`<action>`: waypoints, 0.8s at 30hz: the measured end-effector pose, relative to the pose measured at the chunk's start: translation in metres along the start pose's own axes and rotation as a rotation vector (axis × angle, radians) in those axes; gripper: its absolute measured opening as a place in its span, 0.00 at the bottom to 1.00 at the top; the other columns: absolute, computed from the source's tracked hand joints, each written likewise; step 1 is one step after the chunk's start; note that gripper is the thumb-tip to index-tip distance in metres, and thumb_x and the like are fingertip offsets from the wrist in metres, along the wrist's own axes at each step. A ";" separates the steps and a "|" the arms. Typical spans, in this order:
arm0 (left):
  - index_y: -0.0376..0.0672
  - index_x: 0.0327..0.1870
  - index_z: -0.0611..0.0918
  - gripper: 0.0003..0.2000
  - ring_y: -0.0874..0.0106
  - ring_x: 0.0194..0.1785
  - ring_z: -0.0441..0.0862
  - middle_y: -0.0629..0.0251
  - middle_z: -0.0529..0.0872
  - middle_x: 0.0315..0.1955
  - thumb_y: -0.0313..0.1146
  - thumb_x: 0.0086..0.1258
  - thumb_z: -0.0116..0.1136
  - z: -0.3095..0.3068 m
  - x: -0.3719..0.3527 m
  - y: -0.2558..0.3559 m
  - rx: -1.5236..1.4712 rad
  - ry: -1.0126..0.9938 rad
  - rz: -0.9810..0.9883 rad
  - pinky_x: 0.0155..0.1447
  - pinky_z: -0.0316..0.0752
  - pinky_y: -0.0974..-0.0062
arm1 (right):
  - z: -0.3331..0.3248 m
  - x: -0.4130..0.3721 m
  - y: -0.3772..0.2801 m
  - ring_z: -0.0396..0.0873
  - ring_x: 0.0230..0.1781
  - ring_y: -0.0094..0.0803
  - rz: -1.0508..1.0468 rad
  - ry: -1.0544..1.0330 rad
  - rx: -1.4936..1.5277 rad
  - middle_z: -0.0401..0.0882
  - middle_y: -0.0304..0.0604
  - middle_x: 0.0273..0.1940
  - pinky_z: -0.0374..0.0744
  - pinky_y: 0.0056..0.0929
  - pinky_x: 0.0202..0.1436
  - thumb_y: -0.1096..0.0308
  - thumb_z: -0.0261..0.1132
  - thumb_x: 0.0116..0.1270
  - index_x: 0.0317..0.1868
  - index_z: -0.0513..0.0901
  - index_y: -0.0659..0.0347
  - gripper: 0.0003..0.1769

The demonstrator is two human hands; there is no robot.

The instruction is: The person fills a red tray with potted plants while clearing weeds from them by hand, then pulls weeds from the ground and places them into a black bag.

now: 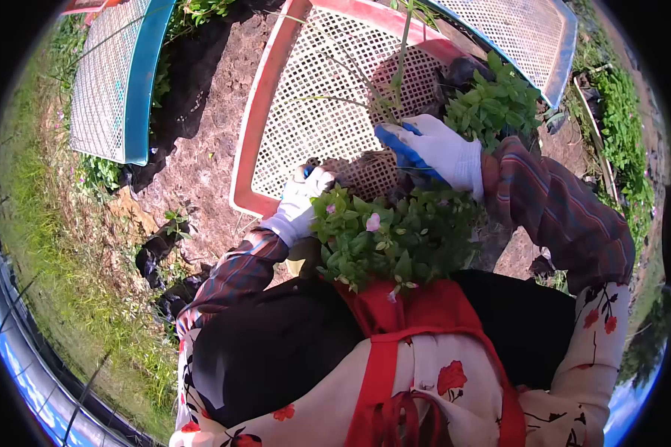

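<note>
My left hand (304, 198), in a white glove with blue on its fingers, is at the near left part of a red-rimmed plastic tray (245, 167). Its fingers curl by something small and dark, which I cannot make out. My right hand (438, 154), gloved the same way, is over the tray's right part. The fingers close at the lower end of a long green grass stalk (399, 71), whose thin blades spread left over the mesh. Between my hands and my lap sits a leafy plant (395, 242) with pink flowers. Its pot is hidden.
Another leafy plant (496, 108) stands beyond my right wrist, by a black plastic bag (462, 73). Blue-rimmed trays lie at the left (136, 97) and upper right (563, 56). Dark planting bags (156, 253) lie on the soil at left.
</note>
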State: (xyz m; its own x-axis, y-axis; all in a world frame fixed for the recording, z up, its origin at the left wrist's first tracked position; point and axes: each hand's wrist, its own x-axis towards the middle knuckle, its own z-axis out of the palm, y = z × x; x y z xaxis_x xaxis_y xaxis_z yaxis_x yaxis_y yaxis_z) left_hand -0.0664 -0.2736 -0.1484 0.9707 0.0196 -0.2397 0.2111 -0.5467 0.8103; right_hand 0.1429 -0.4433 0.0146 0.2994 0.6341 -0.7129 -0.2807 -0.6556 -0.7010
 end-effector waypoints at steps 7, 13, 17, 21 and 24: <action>0.48 0.51 0.70 0.26 0.60 0.50 0.69 0.58 0.71 0.40 0.41 0.49 0.60 -0.008 -0.012 0.044 0.741 -0.469 0.273 0.46 0.70 0.64 | -0.183 -0.124 0.041 0.56 0.11 0.19 -0.226 0.874 0.254 0.57 0.28 0.16 0.59 0.19 0.17 0.50 0.50 0.70 0.32 0.73 0.55 0.18; 0.38 0.52 0.68 0.27 0.60 0.42 0.76 0.52 0.74 0.41 0.36 0.51 0.63 -0.062 -0.016 0.035 0.428 -0.504 0.046 0.44 0.73 0.65 | -0.244 -0.199 0.306 0.74 0.15 0.34 0.453 0.653 0.196 0.78 0.50 0.36 0.73 0.34 0.16 0.59 0.55 0.67 0.48 0.75 0.62 0.16; 0.41 0.52 0.71 0.28 0.75 0.39 0.73 0.64 0.76 0.39 0.48 0.55 0.66 -0.160 -0.011 0.022 -0.708 0.751 -0.398 0.40 0.74 0.73 | -0.236 -0.183 0.280 0.78 0.19 0.34 0.374 0.442 0.430 0.80 0.49 0.32 0.75 0.30 0.18 0.60 0.54 0.67 0.44 0.76 0.66 0.17; 0.50 0.55 0.73 0.27 0.70 0.45 0.76 0.67 0.77 0.48 0.54 0.58 0.61 -0.236 -0.036 -0.045 -1.206 1.308 -0.461 0.44 0.75 0.67 | -0.180 -0.159 0.124 0.79 0.19 0.31 0.190 0.422 -0.127 0.79 0.45 0.24 0.76 0.24 0.20 0.59 0.54 0.67 0.41 0.78 0.68 0.18; 0.50 0.53 0.76 0.25 0.68 0.53 0.76 0.66 0.77 0.54 0.54 0.58 0.59 -0.258 -0.039 -0.078 -1.597 0.960 0.205 0.54 0.73 0.61 | -0.149 -0.131 0.044 0.76 0.19 0.26 0.049 0.608 -0.055 0.79 0.41 0.29 0.74 0.22 0.22 0.61 0.55 0.67 0.43 0.78 0.65 0.15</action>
State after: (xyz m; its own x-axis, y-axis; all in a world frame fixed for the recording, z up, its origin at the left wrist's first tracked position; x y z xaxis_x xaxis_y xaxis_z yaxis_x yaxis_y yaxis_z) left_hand -0.0910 -0.0156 -0.0638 0.5974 0.7759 -0.2027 -0.5577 0.5836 0.5903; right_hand 0.2268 -0.6168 0.0800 0.7587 0.2664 -0.5946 -0.2640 -0.7086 -0.6544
